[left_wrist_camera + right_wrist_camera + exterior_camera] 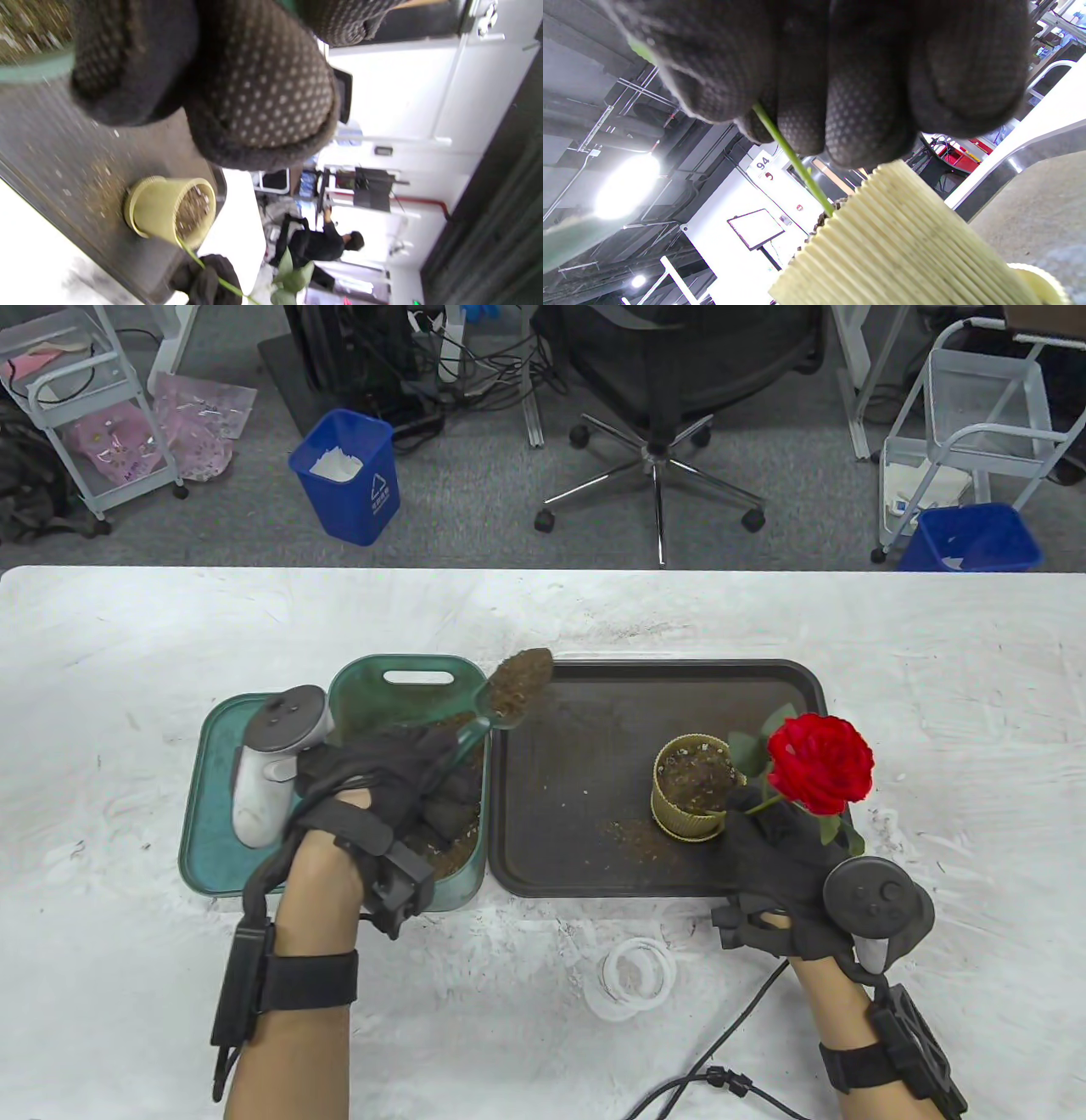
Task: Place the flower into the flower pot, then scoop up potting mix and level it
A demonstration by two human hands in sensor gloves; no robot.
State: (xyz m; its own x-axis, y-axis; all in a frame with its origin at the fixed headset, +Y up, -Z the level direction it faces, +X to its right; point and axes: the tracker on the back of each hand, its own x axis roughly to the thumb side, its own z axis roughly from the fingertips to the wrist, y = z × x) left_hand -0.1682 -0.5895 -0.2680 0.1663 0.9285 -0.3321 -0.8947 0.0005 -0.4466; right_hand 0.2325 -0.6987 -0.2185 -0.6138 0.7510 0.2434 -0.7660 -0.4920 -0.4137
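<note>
Dotted dark glove fingers (258,97) of the left hand (203,72) fill the top of the view, curled close to the lens. Behind them, at the upper left, sits a blurred green edge (34,70) with brown potting mix (29,25) above it. Below lies the dark tray (63,140), speckled with spilled crumbs. On it stands the ribbed yellow flower pot (157,207), soil inside. A green stem (203,267) runs from the pot's rim to the other gloved hand (208,279), which pinches it; leaves (292,271) show just beyond. A person in black (318,245) stands far back.
</note>
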